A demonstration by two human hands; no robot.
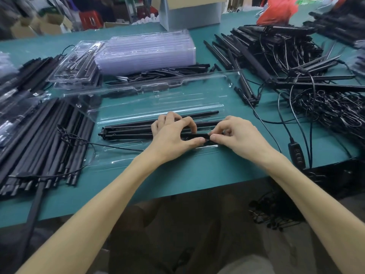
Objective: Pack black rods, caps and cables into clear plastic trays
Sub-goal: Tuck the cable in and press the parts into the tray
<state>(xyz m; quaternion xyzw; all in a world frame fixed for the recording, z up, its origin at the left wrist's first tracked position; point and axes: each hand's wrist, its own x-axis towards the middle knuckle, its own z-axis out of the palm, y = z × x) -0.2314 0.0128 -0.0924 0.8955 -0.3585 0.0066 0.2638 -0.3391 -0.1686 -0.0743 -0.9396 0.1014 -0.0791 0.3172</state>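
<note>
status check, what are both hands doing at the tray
Left hand grips black rods in the open clear tray. Right hand pinches the nearest rod's end. Thin cable trails over the tray's left part, not blocking.

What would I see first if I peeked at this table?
Two hands meet in the middle: the left hand and right hand pinch a black rod lying in an open clear tray. To the right sprawls a big tangle of black cables, and behind the tray sits a tall stack of clear trays.
</note>
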